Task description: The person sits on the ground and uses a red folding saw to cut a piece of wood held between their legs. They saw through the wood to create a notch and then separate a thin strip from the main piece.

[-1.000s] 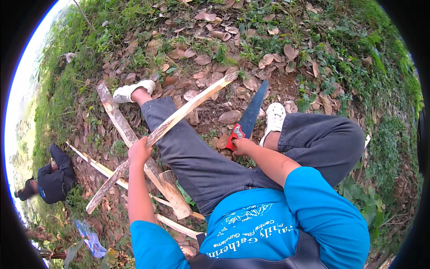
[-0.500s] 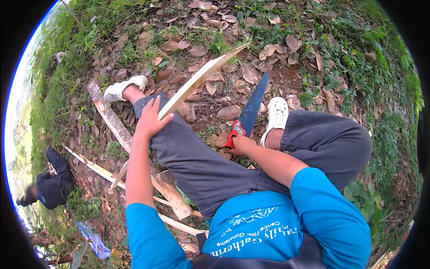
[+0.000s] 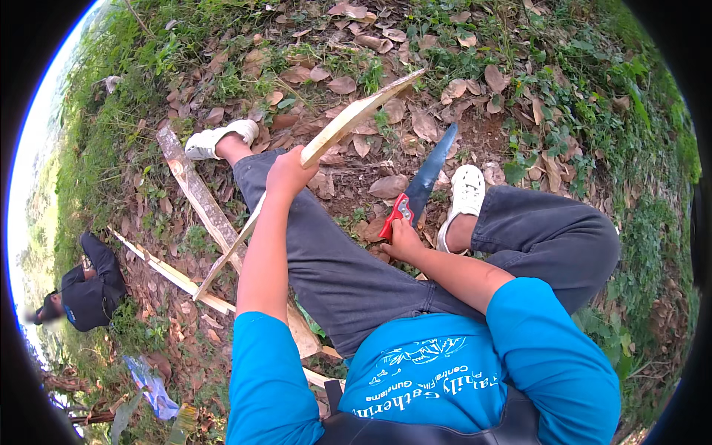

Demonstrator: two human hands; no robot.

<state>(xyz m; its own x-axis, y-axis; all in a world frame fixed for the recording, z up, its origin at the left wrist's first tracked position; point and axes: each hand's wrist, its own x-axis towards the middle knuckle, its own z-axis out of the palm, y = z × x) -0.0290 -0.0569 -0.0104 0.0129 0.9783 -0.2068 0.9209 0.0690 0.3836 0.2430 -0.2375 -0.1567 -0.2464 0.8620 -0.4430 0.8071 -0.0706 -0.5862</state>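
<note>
My left hand (image 3: pixel 291 174) is closed around the split wooden pole (image 3: pixel 363 115), which slants across my left shin. Its long axis runs from about 2 o'clock down to 7 o'clock: the tapered far end points out toward 2, pale split face showing with bark along the upper edge, while the thinner-looking lower length passes behind my forearm and ends toward 7. That lower end overlaps a pale wood strip (image 3: pixel 174 276) in my view; I cannot tell whether they touch.

My right hand (image 3: pixel 405 241) is wrapped around the red grip of the handsaw (image 3: pixel 432 167). The blue-grey blade points up toward 1 o'clock, well apart from the pole and just beside my right white shoe (image 3: pixel 468 191).

A thicker barked log (image 3: pixel 200 189) lies on the ground to the left of my leg, its length running from 11 o'clock to 5, partly hidden by my left arm. My left white shoe (image 3: pixel 221 139) is near its upper end. Dry brown leaves (image 3: pixel 389 186) cover the ground toward 12. At 9 o'clock sits another person (image 3: pixel 93 293) in dark clothes.
</note>
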